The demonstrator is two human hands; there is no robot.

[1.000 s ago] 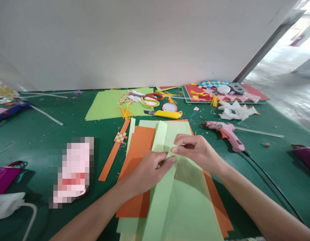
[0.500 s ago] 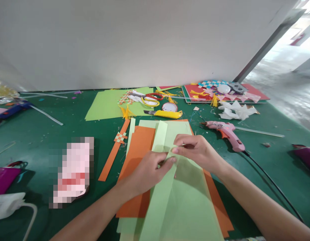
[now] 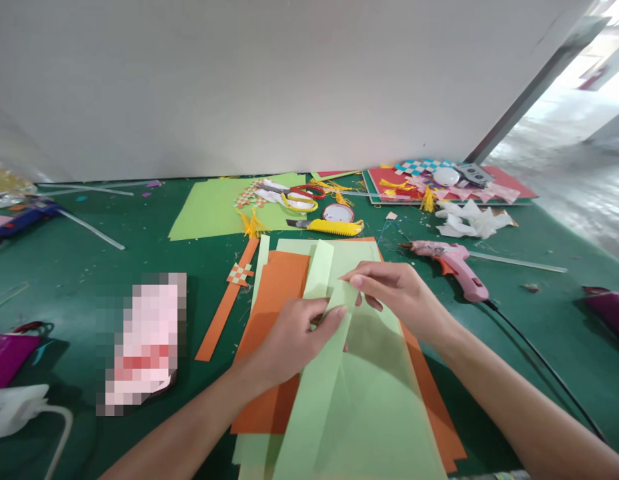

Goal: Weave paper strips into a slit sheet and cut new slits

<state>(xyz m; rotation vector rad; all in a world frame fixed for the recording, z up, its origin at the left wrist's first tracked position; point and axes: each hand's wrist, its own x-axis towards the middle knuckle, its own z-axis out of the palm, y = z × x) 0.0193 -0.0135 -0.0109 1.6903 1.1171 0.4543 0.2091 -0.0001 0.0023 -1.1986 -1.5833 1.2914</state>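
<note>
A long light green paper strip (image 3: 317,383) slants over a stack of light green sheets (image 3: 384,400). My left hand (image 3: 302,333) pinches this strip near its far end, thumb on top. The fingertips of my right hand (image 3: 392,287) close on the strip's far end corner. Another light green strip (image 3: 319,267) lies beyond, partly covered. Orange paper (image 3: 274,287) lies under my left hand, and more orange paper (image 3: 434,407) sticks out on the right. An orange band with a woven checkered piece (image 3: 239,273) rests to the left.
At the back are scissors (image 3: 299,199), a yellow cutter (image 3: 337,228), a tape roll (image 3: 338,213) and green sheets (image 3: 204,207). A pink glue gun (image 3: 452,263) with its cord lies right. On the left are a blurred pink object (image 3: 147,340) and a blue glue gun (image 3: 27,221).
My right hand has shifted slightly, its fingertips now at the strip's far corner and its other fingers more visible below. The strip's end has lifted a little. My left hand stays nearly in place.
</note>
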